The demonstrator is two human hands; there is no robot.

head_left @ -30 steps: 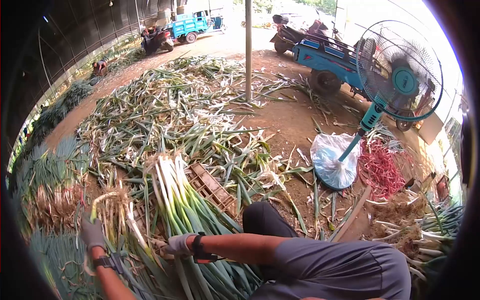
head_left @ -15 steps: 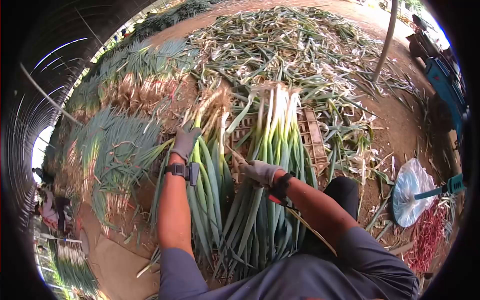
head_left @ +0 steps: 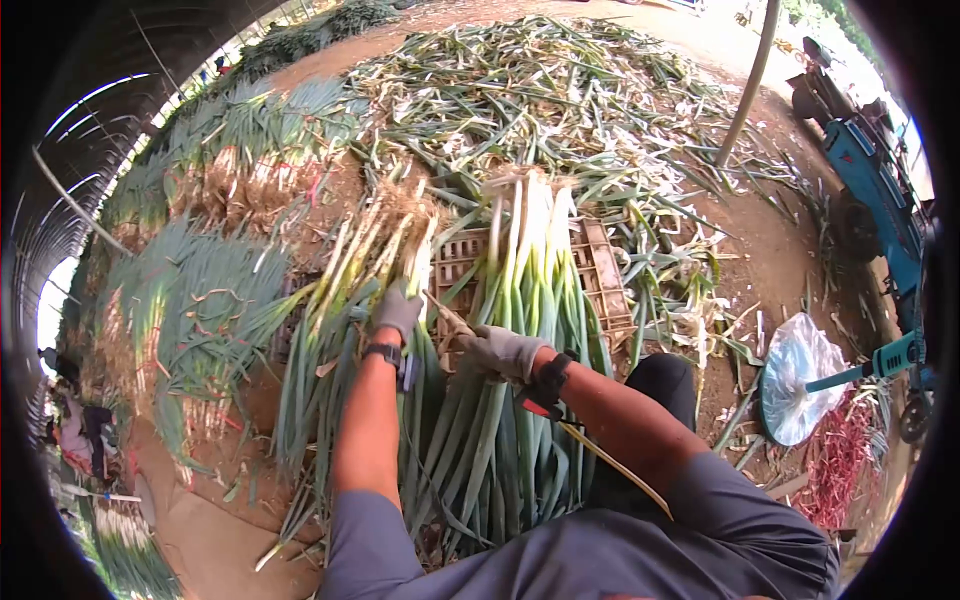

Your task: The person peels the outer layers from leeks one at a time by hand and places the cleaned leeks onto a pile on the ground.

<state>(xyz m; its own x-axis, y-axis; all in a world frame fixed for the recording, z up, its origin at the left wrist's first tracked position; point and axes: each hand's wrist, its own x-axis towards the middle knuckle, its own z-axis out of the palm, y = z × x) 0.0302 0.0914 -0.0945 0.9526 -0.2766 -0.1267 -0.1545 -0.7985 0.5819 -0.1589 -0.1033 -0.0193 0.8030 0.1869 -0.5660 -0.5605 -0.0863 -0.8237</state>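
My left hand (head_left: pixel 398 312), in a grey glove, closes around the stalk of a green onion (head_left: pixel 418 255) in the left-hand bunch, below its pale root end. My right hand (head_left: pixel 508 353), also gloved, is closed over the leaves between the two bunches. A narrow brown, pointed piece (head_left: pixel 447 316) juts from its fingers toward the left hand; I cannot tell what it is. Beside it lies a thick bunch of peeled green onions (head_left: pixel 535 255), white ends pointing away from me. Unpeeled, rooty green onions (head_left: pixel 345 255) lie left of my left hand.
A brown plastic crate (head_left: pixel 603 275) sits under the bunches. Beyond it spreads a heap of stripped leaves (head_left: pixel 540 95). Tied onion bundles (head_left: pixel 200 290) cover the left ground. At right are a plastic-covered disc (head_left: pixel 800 385), red ties (head_left: pixel 838 465), a blue machine (head_left: pixel 875 190) and a pole (head_left: pixel 748 85).
My left hand has moved right and down, off a stalk now lying among the rooty ones at left, onto another beside my right hand. The right hand stays by the peeled bunch.
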